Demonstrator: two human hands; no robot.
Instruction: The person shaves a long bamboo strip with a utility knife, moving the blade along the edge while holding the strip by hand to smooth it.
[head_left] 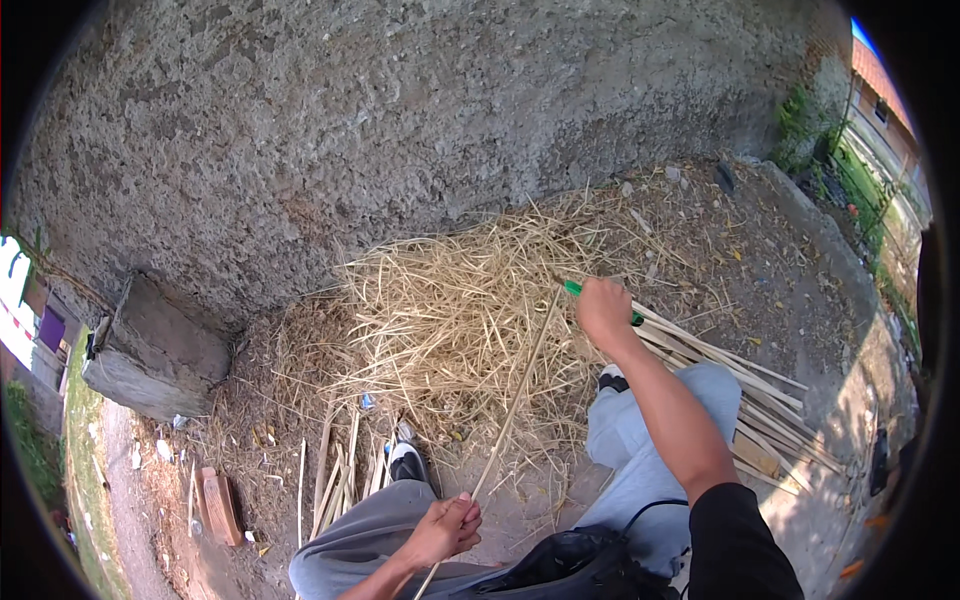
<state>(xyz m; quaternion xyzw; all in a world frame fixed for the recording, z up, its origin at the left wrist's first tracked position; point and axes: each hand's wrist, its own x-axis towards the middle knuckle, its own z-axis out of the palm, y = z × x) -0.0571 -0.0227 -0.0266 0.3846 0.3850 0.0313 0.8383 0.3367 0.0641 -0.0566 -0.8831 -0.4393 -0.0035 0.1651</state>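
My left hand [447, 528] is closed around the lower part of a long, thin bamboo strip [515, 405] near my left knee. The strip slants up and away to the right, its far end close to my right hand [605, 308]. That hand is wrapped round the green handle of a knife [572, 287], held out in front of my right knee. Only a short dark bit of the blade shows, near the strip's upper end; whether they touch I cannot tell. Beneath the strip spreads a heap of pale curled shavings [450, 310].
Split strips [770, 400] lie in a bundle beside my right leg, and more strips [340, 470] lie by my left foot. A rough wall [400, 130] rises behind the heap. At the left stand a concrete block [165, 350] and a reddish brick [220, 508].
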